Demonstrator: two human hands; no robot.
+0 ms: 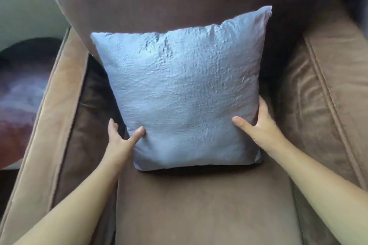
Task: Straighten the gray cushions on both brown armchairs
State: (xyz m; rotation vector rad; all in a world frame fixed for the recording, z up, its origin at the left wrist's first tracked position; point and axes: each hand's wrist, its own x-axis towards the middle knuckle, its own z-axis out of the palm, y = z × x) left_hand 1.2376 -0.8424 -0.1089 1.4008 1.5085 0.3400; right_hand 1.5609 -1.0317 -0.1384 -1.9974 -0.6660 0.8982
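**Desk:** What sits in the chair?

**Photographer:** A square, shiny grey-blue fabric cushion with a crinkled face (179, 93), standing on its lower edge on the seat of a brown velvety upholstered armchair (199, 205). It leans back against the chair's backrest, roughly centred between the two padded arms.

**Desk:** Is it square to the chair?

**Photographer:** Not quite. Being square, it has no real long axis, but its top edge slopes: the upper right corner rides well above the upper left, so the whole cushion is turned slightly anticlockwise as seen from above the seat. Its face points out toward the front of the chair and up at the camera. The bottom edge lies close to level on the seat.

**Desk:** And the hands?

**Photographer:** Both bare, both on the lower half of the cushion. The left hand (119, 137) clasps the lower left edge, thumb pressed onto the front face, fingers reaching round the side and out of sight behind. The right hand (258, 123) does the same on the lower right edge: thumb on the front, fingers wrapped along the side seam. Each hand is closed on the fabric, neither spread flat. Both forearms come in from the bottom corners of the frame.

**Desk:** Anything else in shot?

**Photographer:** Left of the chair's arm, a dark, blurred rounded shape (25, 77) against a pale wall; I cannot tell what it is.
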